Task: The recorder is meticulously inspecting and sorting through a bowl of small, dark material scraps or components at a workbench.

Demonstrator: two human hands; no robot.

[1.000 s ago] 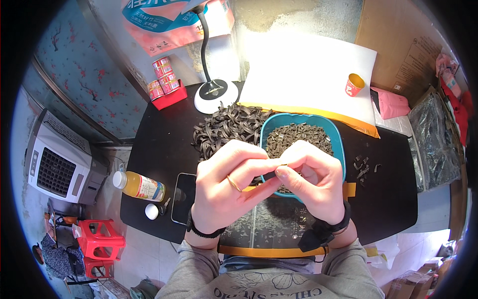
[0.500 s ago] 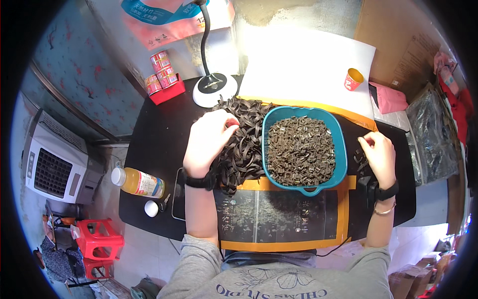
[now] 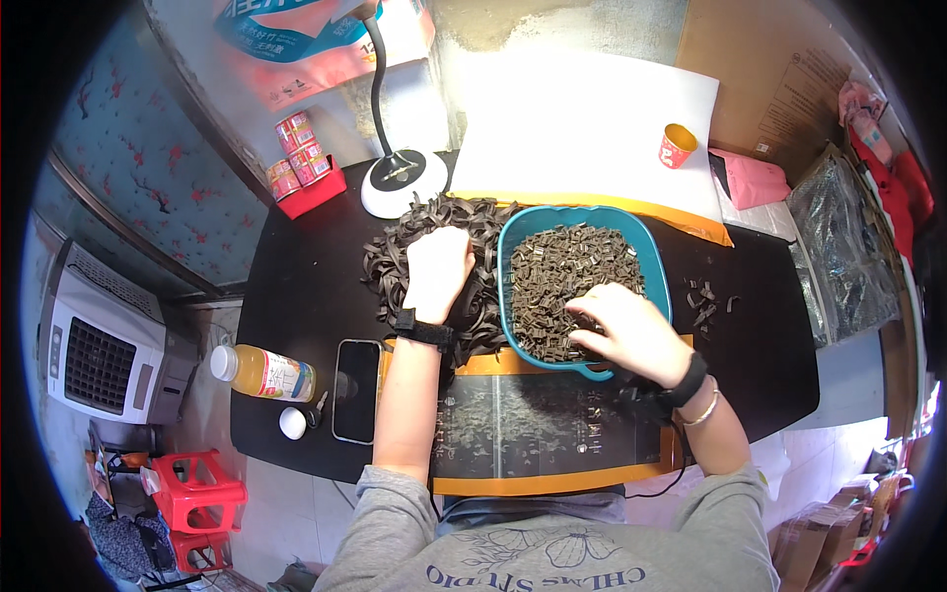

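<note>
My left hand [image 3: 439,268] rests on a heap of dark brown curled strips [image 3: 481,321], its fingers closed; what they hold, if anything, is hidden. A teal plastic basin [image 3: 665,286] stands beside the heap, filled with small brown cut pieces [image 3: 567,261], some with shiny edges. Over the front right of these pieces is my right hand [image 3: 631,331], thumb and forefinger apart, and I see nothing between them. A few loose dark strips [image 3: 703,306] lie on the black table [image 3: 755,360] right of the basin.
A desk lamp [image 3: 402,178] and a red box of small tins [image 3: 311,192] stand behind. Bottle [image 3: 266,371], white cap [image 3: 292,423] and phone [image 3: 356,393] are at left. A paper cup [image 3: 677,146] sits on a white sheet [image 3: 582,128]. A dark orange-edged mat [image 3: 523,424] lies in front.
My right hand has swung left from the table's right side to over the basin. My left hand has lowered onto the strips and closed. The view has shifted slightly.
</note>
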